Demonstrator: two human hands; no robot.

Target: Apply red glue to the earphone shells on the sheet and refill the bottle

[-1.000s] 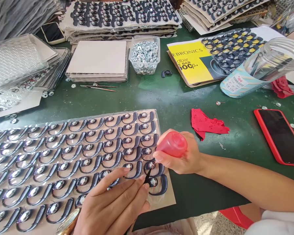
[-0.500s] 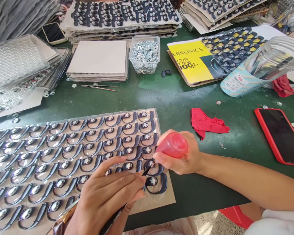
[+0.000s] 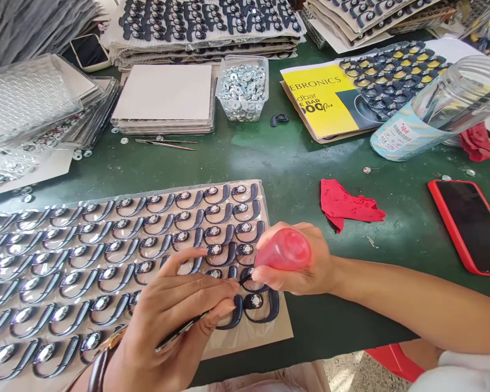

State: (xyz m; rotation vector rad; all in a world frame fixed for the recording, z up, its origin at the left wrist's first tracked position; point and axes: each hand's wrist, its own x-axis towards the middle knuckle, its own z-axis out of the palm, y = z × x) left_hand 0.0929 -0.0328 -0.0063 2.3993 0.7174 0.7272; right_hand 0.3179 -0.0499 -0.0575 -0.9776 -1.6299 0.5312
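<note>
One green table (image 3: 294,163) | speckled floor (image 3: 347,374) | left fingers (image 3: 200,294) grip tweezers (image 3: 182,331) | right fingers (image 3: 271,279), pink bottle (image 3: 286,250)

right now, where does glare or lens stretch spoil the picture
Head view: pale glare on the green table, bright highlights on the silver discs at left, slight sheen on the red bottle; also head view: jar leaning at right, perhaps lens stretch, and grey pile smeared at upper left.

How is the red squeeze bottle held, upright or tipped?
Tipped, base up: in the right hand, the red squeeze bottle shows its rounded base to the camera; its other end is hidden.
</note>
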